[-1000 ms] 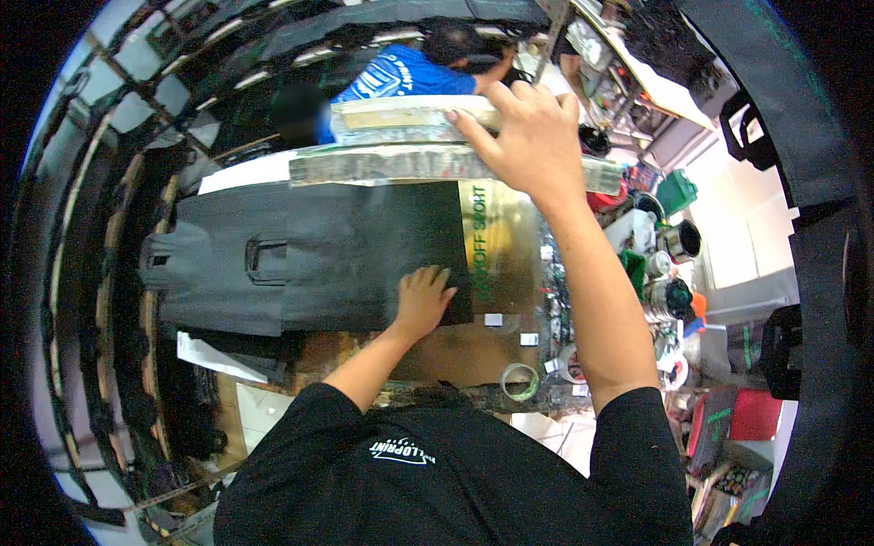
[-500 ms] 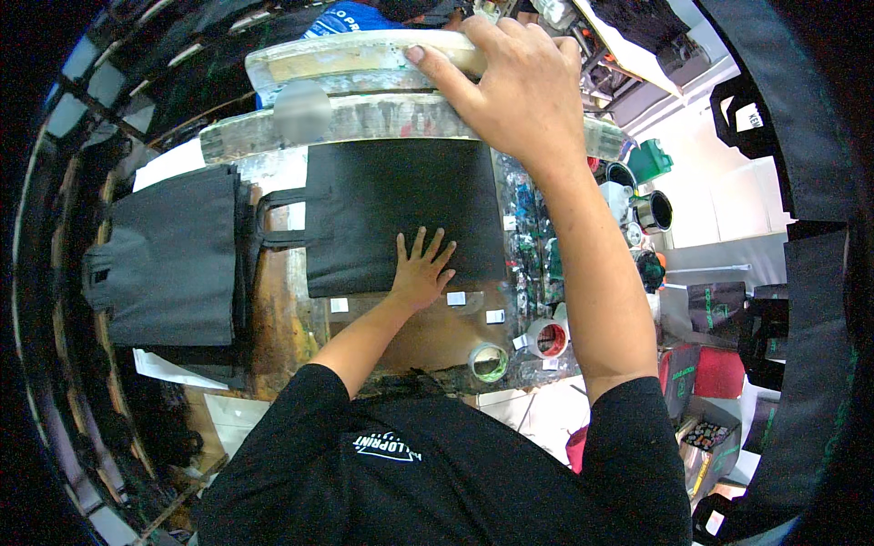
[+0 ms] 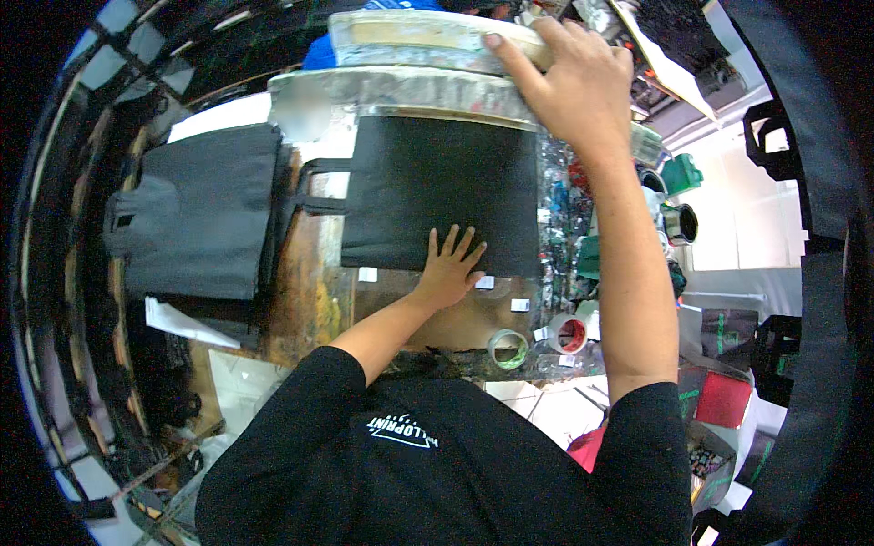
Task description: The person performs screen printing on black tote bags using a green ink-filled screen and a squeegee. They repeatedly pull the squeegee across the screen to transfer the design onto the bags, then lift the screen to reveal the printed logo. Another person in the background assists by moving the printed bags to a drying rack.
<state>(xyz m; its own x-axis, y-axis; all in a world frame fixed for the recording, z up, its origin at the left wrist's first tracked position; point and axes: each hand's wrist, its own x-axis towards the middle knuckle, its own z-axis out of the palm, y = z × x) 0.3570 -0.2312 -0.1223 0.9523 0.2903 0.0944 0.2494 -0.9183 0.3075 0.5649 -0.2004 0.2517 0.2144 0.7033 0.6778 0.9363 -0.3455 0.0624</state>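
- The left hand (image 3: 451,268) lies flat, fingers spread, palm down on the lower edge of a black fabric bag (image 3: 437,196), gripping nothing.
- The black fabric bag is spread flat on the paint-stained worktop (image 3: 314,300), its two strap handles (image 3: 314,187) pointing to the person's left.
- The right hand (image 3: 578,86) is stretched forward, fingers curled over the near edge of a raised printing frame (image 3: 410,36), which it grips.
- The frame hangs tilted above the far edge of the bag; a second pale, worn board (image 3: 401,91) sits just beneath it.
- A pile of black bags (image 3: 196,223) lies to the left of the spread one, close beside its handles.
- Near the front edge of the worktop stand a green tape roll (image 3: 507,348) and a red-centred tape roll (image 3: 570,335), just beside each other.
- Small white labels (image 3: 368,274) dot the worktop below the bag.
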